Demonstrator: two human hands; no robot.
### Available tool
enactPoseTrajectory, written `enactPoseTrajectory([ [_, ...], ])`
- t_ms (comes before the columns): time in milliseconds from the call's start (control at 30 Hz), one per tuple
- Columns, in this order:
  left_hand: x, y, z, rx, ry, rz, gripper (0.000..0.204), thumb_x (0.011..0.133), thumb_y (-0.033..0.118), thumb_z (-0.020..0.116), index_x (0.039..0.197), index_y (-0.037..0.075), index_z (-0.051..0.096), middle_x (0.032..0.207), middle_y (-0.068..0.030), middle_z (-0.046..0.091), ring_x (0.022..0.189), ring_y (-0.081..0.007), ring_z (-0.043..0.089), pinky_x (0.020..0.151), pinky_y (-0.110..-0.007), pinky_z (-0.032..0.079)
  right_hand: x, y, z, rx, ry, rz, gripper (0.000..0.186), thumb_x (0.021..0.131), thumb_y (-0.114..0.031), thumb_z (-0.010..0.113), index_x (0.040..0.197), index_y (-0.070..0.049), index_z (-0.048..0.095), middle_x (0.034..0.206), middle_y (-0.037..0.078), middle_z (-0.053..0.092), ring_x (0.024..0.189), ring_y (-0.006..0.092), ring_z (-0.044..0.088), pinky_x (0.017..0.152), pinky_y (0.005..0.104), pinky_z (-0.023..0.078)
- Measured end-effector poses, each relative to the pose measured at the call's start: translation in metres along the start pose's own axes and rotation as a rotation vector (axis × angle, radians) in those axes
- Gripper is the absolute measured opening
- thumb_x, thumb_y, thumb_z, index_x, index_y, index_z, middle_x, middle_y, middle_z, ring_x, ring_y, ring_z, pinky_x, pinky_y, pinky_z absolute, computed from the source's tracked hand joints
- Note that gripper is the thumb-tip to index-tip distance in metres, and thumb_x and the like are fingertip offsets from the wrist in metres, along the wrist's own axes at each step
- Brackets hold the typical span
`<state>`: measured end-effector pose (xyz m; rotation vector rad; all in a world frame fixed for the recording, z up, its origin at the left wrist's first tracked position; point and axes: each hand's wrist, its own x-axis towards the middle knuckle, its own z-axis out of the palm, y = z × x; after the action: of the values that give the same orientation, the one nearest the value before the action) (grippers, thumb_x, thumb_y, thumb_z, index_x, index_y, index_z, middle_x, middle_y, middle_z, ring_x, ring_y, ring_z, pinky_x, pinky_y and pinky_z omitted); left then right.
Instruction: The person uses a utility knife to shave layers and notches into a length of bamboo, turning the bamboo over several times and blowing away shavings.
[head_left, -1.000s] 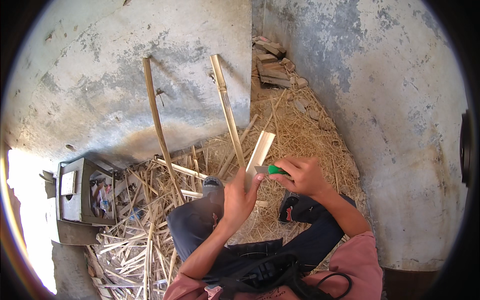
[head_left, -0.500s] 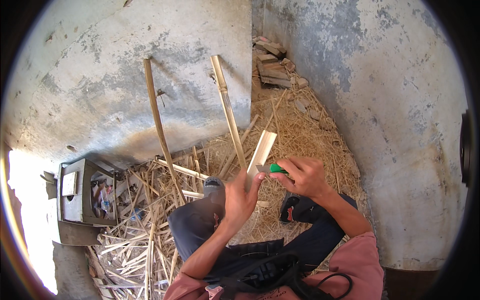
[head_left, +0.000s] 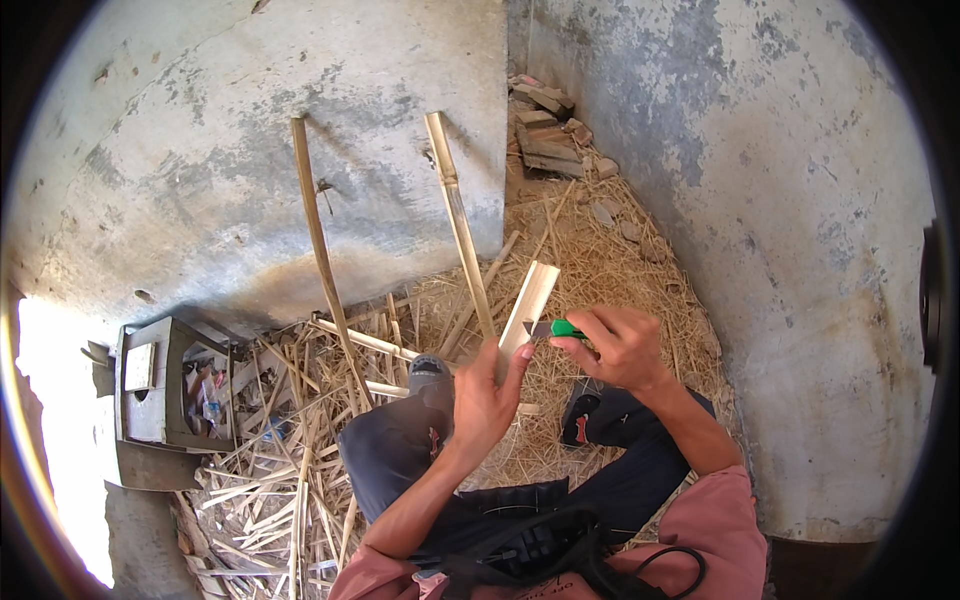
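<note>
My left hand (head_left: 484,397) is closed round the lower part of a pale split bamboo piece (head_left: 531,297), which tilts up and away from me. In my right hand (head_left: 622,346) is a utility knife (head_left: 566,329) with a green handle, its short grey blade pointing left. The blade tip meets the pale inner face of the bamboo, just above my left thumb. My left fingers behind the piece are mostly hidden.
Two long bamboo strips, a darker one (head_left: 317,235) and a lighter one (head_left: 459,225), lean at the wall. Split sticks (head_left: 262,510) litter the floor at left beside a grey box (head_left: 165,385). Straw-like shavings (head_left: 620,280) lie ahead; rubble (head_left: 548,150) fills the far corner.
My right hand has shifted slightly to the right with the knife, so its blade now crosses less of the bamboo. My left hand and the bamboo have barely moved.
</note>
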<state>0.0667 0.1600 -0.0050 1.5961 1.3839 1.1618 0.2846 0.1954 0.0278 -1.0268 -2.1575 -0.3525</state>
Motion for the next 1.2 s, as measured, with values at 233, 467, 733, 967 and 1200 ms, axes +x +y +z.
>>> enactPoseTrajectory([
  [233,0.0,0.005,-0.002,-0.008,-0.005,-0.023,0.04,0.107,0.034,0.07,0.096,-0.004,0.064,0.063,-0.0182,0.06,0.051,-0.0252,0.055,0.052,-0.043,0.04,0.005,0.002,-0.005,-0.074,0.012,-0.027,0.032,0.091,-0.045,0.082,0.096,-0.014,0.075,0.066,-0.002,0.061,0.051,0.0162,0.059,0.046,0.0321,0.044],
  [467,-0.001,0.0,-0.003,0.038,-0.025,-0.007,0.037,0.108,0.032,0.068,0.103,-0.004,0.067,0.063,-0.0156,0.061,0.053,-0.0181,0.058,0.052,-0.039,0.042,0.009,0.011,-0.008,-0.052,0.071,0.027,0.03,0.092,-0.042,0.082,0.095,-0.013,0.075,0.068,0.001,0.066,0.051,0.0181,0.061,0.046,0.0328,0.044],
  [733,-0.002,0.004,-0.003,0.027,-0.038,-0.026,0.037,0.108,0.032,0.068,0.103,-0.005,0.068,0.064,-0.0154,0.061,0.056,-0.0146,0.059,0.053,-0.037,0.044,0.016,0.015,-0.013,-0.046,0.083,0.077,0.033,0.093,-0.04,0.081,0.096,-0.008,0.075,0.072,0.004,0.07,0.054,0.022,0.064,0.049,0.0351,0.046],
  [967,-0.002,0.006,-0.005,0.012,-0.035,-0.038,0.036,0.107,0.031,0.069,0.1,-0.004,0.067,0.063,-0.0167,0.061,0.055,-0.0154,0.06,0.053,-0.038,0.044,0.018,0.018,-0.012,-0.081,0.11,0.057,0.029,0.093,-0.041,0.082,0.096,-0.012,0.076,0.07,0.001,0.069,0.052,0.0186,0.062,0.047,0.0333,0.044],
  [1200,-0.001,0.011,-0.008,0.003,-0.045,-0.046,0.037,0.107,0.031,0.07,0.097,-0.004,0.065,0.063,-0.0171,0.061,0.055,-0.0162,0.059,0.052,-0.038,0.043,0.017,0.023,-0.01,-0.089,0.118,0.069,0.03,0.092,-0.042,0.082,0.096,-0.012,0.076,0.068,0.001,0.066,0.051,0.0183,0.061,0.046,0.0333,0.044],
])
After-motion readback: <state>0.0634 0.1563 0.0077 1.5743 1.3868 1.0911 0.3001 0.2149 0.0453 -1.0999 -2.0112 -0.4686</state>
